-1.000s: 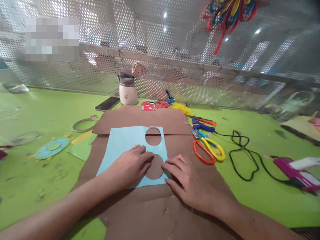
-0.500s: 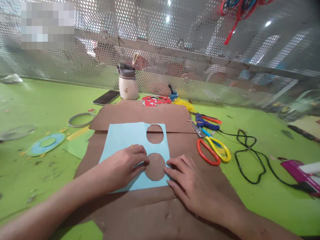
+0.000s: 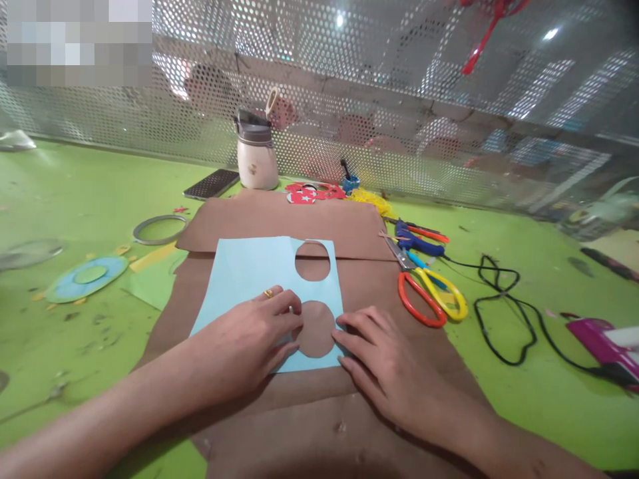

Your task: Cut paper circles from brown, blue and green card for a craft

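A light blue sheet of paper (image 3: 249,269) lies flat on brown cardboard (image 3: 279,426). It has two round holes along its right side, one above the other, with brown showing inside both. My left hand (image 3: 249,336), with a ring on one finger, rests on the sheet. Its fingers are bent but apart, and their tips touch the left rim of the lower hole. Across that hole, my right hand (image 3: 379,362) lies low with its fingers spread. Those fingertips touch the narrow strip at the sheet's right edge.
Scissors (image 3: 422,299) with red and yellow handles lie to the right, beside a blue glue gun (image 3: 417,239) with a black cord (image 3: 504,313). A bottle (image 3: 257,159) and a phone (image 3: 212,183) are behind. A metal ring (image 3: 160,229) and a blue-green paper piece (image 3: 87,279) lie left.
The view has shifted slightly. Both hands keep nearly the same places on the blue paper, with the left fingers a little more over the lower hole's rim.
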A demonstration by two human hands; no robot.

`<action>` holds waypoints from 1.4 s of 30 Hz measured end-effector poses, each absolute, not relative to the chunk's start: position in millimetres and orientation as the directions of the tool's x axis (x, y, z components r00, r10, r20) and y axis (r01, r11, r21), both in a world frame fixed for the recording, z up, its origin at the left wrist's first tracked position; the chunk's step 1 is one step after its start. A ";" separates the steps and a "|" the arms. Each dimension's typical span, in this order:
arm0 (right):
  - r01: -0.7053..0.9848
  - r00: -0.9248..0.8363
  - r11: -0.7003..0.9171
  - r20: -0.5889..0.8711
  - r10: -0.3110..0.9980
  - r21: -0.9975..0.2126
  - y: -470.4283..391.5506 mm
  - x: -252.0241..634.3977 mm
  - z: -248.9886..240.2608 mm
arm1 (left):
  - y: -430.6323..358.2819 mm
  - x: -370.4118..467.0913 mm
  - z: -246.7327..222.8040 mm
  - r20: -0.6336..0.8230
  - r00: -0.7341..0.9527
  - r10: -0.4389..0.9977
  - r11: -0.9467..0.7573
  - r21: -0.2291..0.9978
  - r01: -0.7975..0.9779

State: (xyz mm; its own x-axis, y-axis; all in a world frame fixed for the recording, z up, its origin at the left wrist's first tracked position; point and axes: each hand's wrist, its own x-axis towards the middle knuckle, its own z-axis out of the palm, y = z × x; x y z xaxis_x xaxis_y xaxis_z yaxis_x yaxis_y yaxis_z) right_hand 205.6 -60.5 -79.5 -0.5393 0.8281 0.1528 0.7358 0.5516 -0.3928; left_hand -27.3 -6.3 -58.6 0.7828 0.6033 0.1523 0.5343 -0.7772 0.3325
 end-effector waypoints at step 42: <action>0.709 -0.504 0.534 0.198 0.841 -0.461 -62.9 207.8 -85.6 | 1.1 -33.5 -53.9 0.015 0.740 0.672 -0.667 0.446 0.597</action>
State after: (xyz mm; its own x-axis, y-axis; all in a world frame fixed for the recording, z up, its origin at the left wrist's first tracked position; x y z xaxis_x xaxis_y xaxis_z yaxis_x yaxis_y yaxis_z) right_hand 207.8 -62.9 -85.6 -0.5041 0.8407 0.1977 0.7090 0.5336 -0.4611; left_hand -33.5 1.1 -53.9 0.7401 0.6723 0.0149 0.5969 -0.6670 0.4458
